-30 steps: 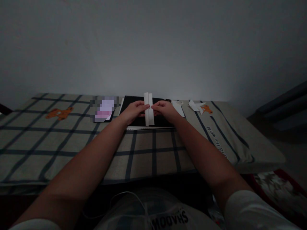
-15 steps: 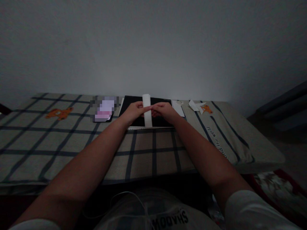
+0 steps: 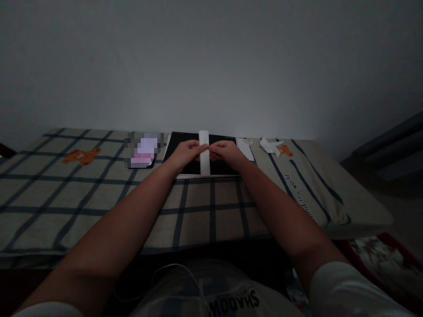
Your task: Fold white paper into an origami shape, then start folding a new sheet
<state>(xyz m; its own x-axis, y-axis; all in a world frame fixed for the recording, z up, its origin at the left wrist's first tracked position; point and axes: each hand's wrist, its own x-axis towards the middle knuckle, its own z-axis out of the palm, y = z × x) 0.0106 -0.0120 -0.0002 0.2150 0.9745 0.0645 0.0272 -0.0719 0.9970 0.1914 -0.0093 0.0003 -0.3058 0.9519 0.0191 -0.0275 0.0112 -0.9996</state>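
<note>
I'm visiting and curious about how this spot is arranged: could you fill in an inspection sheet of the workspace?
Surface: checked cloth with orange bears.
Things in hand: narrow white paper strip, over a black notebook.
Clutter: phone at left; loose paper scrap at right.
Hands: left hand holds the strip; right hand pinches at its right edge.
Cables: thin white cord by the lap, perhaps a cable.
Surroundings: pale wall behind; dim light.

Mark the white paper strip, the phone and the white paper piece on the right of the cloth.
White paper strip [image 3: 205, 163]: head view, on its near half, below the thumb.
Phone [image 3: 144, 150]: head view, on its lit screen.
White paper piece [image 3: 271, 147]: head view, near its middle.
</note>
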